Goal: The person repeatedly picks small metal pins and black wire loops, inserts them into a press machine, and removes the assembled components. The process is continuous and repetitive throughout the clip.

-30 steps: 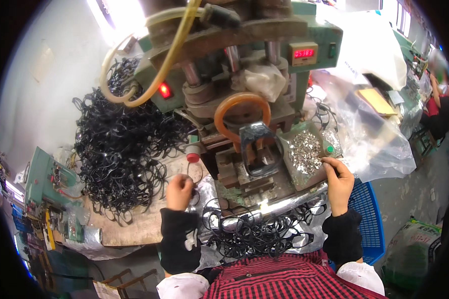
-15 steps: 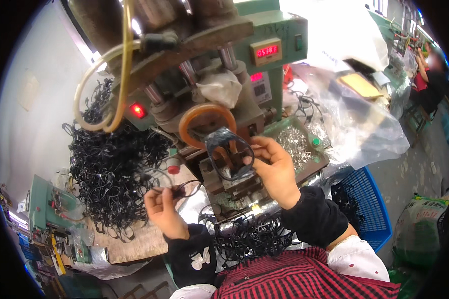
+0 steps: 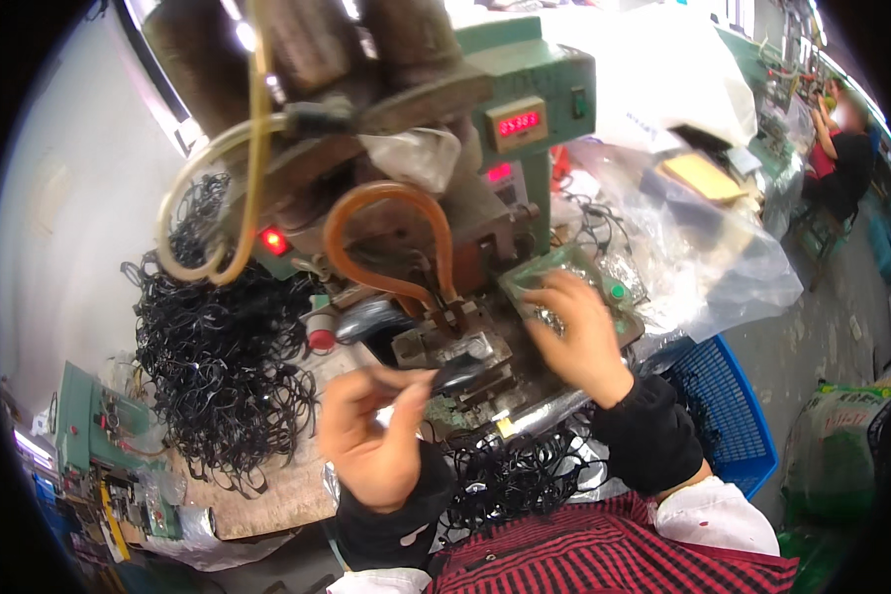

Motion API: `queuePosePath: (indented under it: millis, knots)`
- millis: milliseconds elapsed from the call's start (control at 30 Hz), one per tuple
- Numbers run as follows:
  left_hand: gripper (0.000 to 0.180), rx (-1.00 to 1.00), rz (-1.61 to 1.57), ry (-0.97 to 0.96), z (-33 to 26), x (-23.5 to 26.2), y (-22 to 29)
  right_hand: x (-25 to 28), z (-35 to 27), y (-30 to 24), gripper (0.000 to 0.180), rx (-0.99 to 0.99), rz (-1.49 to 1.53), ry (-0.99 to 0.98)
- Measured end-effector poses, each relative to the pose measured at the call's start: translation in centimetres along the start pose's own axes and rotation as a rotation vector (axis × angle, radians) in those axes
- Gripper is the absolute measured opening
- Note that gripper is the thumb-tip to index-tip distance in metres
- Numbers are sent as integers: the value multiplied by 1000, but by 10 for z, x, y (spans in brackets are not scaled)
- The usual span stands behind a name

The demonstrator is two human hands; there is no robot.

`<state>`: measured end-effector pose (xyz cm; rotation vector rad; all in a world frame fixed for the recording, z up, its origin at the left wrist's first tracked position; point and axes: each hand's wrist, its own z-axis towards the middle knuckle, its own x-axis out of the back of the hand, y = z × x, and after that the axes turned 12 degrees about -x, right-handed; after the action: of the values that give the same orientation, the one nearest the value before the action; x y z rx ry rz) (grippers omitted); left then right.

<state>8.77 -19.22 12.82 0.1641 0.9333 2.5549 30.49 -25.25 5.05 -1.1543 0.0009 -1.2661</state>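
My left hand (image 3: 374, 436) is in front of the press's metal fixture (image 3: 436, 346), thumb and fingers pinched on a small black looped part (image 3: 460, 372) whose outline is smeared. That part's far end is over the fixture's front. Right of the fixture, my right hand (image 3: 582, 337) holds nothing, its fingers apart above the tray of metal bits (image 3: 544, 259). A dark, shiny frame-like piece (image 3: 374, 317), blurred by motion, is left of the fixture, next to the red button (image 3: 320, 335), touched by neither hand. An orange tube (image 3: 339, 223) loops above the fixture.
A large heap of black looped parts (image 3: 218, 366) covers the left of the table (image 3: 267, 505); more loops (image 3: 515, 475) lie near my apron. At right are a blue basket (image 3: 733, 396), plastic sheeting (image 3: 703, 238) and a sack (image 3: 841, 436). Another person (image 3: 841, 148) sits far right.
My right hand has let go of the black frame and drawn back right. A dark blurred piece now shows left of the fixture. My left hand has moved right with its looped part to the fixture.
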Motion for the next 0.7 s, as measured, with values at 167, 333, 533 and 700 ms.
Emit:
queuePosePath:
  millis: [167,333,533,700]
  knots:
    - [18,121,38,-119,4,-16,-8,-8,-12,72,16,-74,-305,172]
    - [16,96,147,-153,3,-20,-11,-4,4,82,12,-162,-112,128]
    - [15,103,121,-149,3,-22,-15,-25,6,61,19,141,-370,-63]
    - [22,-67,267,-61,-35,-5,-11,-21,26,73,21,120,-327,-4]
